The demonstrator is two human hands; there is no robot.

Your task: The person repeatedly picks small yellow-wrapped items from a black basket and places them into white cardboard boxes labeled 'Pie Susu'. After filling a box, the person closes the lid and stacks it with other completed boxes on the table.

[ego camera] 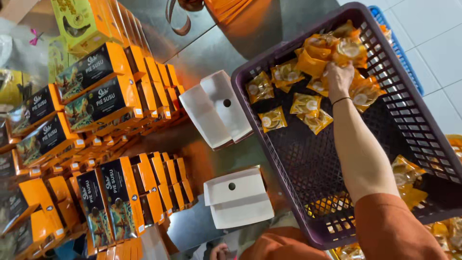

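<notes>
Nearest you, your left hand (pixel 219 251) barely shows at the bottom edge; its grip can't be told. Farther out, your right hand (pixel 338 77) closes on yellow wrapped pastry packets (pixel 332 48) piled in the purple crate (pixel 250 103).

One cam only, head-worn, looking steeply down, tilted so the table edge runs diagonal. Close range: arm's length from the work. Right forearm enters from approx 5 o'clock and runs up to the right hand (pixel 338 77) at approx 1 o'clock, inside a purple crate (pixel 293 168) filling the right half. Steel tabletop (pixel 211 43) spans centre and top; stacked orange boxes (pixel 103 98) sit from 8 to 11 o'clock. White floor tiles (pixel 433 43) show at 2 o'clock. No 2nd view, so no shared area.
</notes>
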